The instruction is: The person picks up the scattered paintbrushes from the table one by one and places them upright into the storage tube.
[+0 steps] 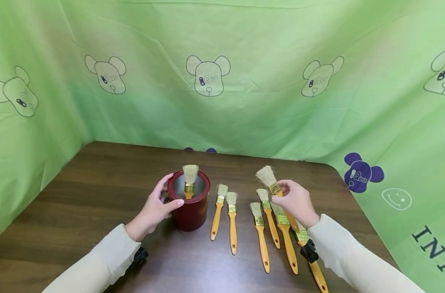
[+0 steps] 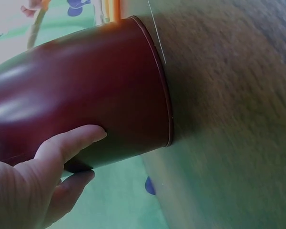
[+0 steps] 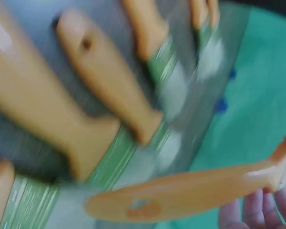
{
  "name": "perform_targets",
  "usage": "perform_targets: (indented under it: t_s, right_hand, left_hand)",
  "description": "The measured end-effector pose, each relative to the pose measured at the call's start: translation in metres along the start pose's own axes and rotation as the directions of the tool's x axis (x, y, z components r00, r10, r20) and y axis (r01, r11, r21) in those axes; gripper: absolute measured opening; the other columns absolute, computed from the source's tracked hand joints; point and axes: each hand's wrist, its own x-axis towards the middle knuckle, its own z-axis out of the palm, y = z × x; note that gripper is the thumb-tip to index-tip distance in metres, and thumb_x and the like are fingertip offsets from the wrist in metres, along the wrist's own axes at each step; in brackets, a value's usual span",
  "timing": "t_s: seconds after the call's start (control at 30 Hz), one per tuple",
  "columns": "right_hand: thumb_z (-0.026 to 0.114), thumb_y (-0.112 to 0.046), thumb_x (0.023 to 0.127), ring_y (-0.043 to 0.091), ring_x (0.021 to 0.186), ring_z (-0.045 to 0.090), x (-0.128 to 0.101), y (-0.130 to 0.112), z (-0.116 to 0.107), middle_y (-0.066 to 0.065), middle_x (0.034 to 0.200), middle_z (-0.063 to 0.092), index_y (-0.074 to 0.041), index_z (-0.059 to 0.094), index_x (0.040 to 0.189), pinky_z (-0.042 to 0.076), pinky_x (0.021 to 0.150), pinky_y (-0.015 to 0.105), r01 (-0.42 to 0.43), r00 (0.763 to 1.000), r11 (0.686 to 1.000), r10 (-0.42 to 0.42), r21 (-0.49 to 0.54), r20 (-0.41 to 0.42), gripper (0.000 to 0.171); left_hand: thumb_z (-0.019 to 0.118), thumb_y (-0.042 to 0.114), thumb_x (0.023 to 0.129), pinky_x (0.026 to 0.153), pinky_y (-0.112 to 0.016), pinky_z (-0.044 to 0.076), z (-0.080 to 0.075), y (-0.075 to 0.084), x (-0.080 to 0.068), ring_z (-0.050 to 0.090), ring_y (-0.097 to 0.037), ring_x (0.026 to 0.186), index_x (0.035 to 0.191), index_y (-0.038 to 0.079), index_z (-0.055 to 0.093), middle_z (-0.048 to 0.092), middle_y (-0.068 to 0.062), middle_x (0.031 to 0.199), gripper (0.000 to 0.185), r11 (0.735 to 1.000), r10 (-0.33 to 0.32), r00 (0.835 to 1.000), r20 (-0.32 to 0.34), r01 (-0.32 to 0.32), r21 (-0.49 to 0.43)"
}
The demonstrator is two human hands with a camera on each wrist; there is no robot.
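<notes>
One green curtain point(image 1: 152, 114) meets the far edge of the brown table point(image 1: 94, 195), which crosses the can's 12 o'clock. Wood grain stretches from the can point(image 1: 190, 216) at its 9 o'clock to the table's left edge; the right edge slants beyond the brushes at 3. The can stands upright, its wall glossy dark red, its rim round, its inside grey. The left hand point(image 1: 154, 211) grips the can's 9-o'clock side, thumb over the rim near 7. The right hand point(image 1: 295, 200) pinches the held brush point(image 1: 274, 186), raised off the table between the can's 2 and 3 o'clock: flared cream bristles towards 11, gold ferrule, smooth orange handle, holed at its end, slanting to 5. Another brush point(image 1: 190, 179) stands inside the can, bristles at 12. Six lying brushes point(image 1: 262, 240), also orange-handled, spread from 3 to 4 o'clock; wood shows between the slim pair nearest the can and the others.
</notes>
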Motion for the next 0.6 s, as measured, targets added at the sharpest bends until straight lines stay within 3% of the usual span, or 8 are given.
perform_targets:
  t_s: [0.27,0.6]
  right_hand:
    - [0.068,-0.007,0.076,0.026,0.083,0.058,-0.002,-0.040,0.011,0.017,0.097,0.058,0.005,0.060,0.113,0.047,0.072,0.035,0.100,0.990,0.990,-0.088,0.102,-0.108,0.040]
    - [0.069,-0.005,0.073,0.024,0.083,0.056,0.010,-0.082,0.024,0.013,0.099,0.056,0.003,0.058,0.116,0.046,0.072,0.031,0.143,0.982,0.959,-0.107,0.245,-0.156,0.045]
  left_hand:
    - [0.065,0.004,0.087,0.068,-0.039,0.049,0.000,0.002,0.003,0.046,-0.029,0.104,0.151,0.016,0.020,0.034,-0.021,0.129,0.078,1.000,-0.006,1.000,0.027,0.006,-0.008]
    - [0.065,0.005,0.088,0.066,-0.038,0.048,-0.001,0.001,0.000,0.047,-0.027,0.101,0.151,0.016,0.019,0.034,-0.021,0.128,0.079,1.000,-0.003,1.000,0.029,0.004,-0.009]
